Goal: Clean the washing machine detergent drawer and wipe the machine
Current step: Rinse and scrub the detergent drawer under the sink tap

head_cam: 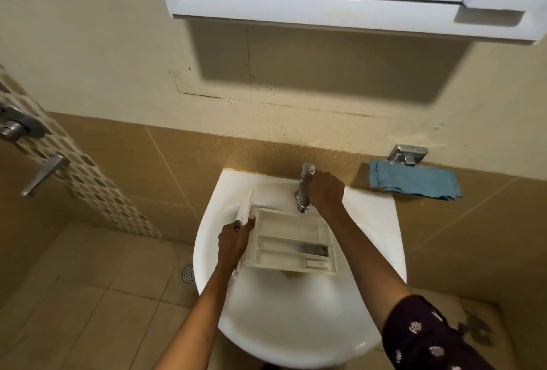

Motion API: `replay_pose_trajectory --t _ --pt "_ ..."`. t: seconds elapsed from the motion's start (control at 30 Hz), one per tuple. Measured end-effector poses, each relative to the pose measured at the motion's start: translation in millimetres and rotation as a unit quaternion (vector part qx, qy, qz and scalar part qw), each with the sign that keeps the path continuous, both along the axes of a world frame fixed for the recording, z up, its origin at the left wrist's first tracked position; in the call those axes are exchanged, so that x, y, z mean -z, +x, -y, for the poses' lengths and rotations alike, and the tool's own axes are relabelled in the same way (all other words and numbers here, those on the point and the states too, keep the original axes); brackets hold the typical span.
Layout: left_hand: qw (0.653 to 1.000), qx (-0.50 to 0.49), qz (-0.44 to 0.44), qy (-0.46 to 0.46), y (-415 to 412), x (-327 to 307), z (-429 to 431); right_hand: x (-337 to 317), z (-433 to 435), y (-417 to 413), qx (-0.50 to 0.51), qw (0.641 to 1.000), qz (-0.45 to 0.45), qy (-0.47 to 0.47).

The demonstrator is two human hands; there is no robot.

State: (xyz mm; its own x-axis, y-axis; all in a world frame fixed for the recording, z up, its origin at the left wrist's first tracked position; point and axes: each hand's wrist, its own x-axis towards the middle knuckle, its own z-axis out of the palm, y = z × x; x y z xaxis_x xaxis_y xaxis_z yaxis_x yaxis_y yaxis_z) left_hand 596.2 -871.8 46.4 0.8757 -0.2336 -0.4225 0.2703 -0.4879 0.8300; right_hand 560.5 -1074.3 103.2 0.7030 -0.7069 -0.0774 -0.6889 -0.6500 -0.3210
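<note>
glossy ceramic sink (296, 325), shiny metal tap (303, 192), matt plastic drawer (284, 239).

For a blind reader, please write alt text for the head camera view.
A person's left hand holds a white detergent drawer in a white sink while the right hand grips the chrome tap. A blue cloth sits by the wall, right of the sink.

White sink (370, 221), blue cloth (414, 181) (dark dotted sleeve (429, 337)).

Off-white plastic detergent drawer (288, 240), compartments facing up, lying slightly tilted across the sink (296, 325) basin beneath the tap (303, 189), front panel leftward; one right-hand compartment appears darkened, possibly grime.
</note>
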Motion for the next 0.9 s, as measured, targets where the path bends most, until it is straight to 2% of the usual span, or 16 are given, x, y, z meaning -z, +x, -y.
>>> replay_pose_trajectory --t 0.2,0.37,0.63,0.8,0.9 --pt "1.0 0.001 -0.005 0.006 -2.6 -3.5 -0.3 -4.4 -9.7 10.2 0.005 0.999 0.005 -0.044" --pt "1.0 -0.006 -0.013 0.009 -3.5 -8.1 -1.7 -4.7 -13.2 14.1 0.022 0.999 0.017 -0.039" --pt "0.999 0.013 -0.002 0.032 -6.2 -19.1 -1.7 -13.6 -16.1 13.8 0.038 0.999 -0.015 -0.004" --pt "0.996 0.02 0.048 0.068 -8.5 -44.3 0.0 -19.5 -16.6 -0.2 0.06 0.996 -0.048 0.037" --pt "0.987 0.051 0.115 0.101 -6.9 -67.5 1.4 -28.2 -24.2 -5.2 0.022 0.996 -0.035 0.077"
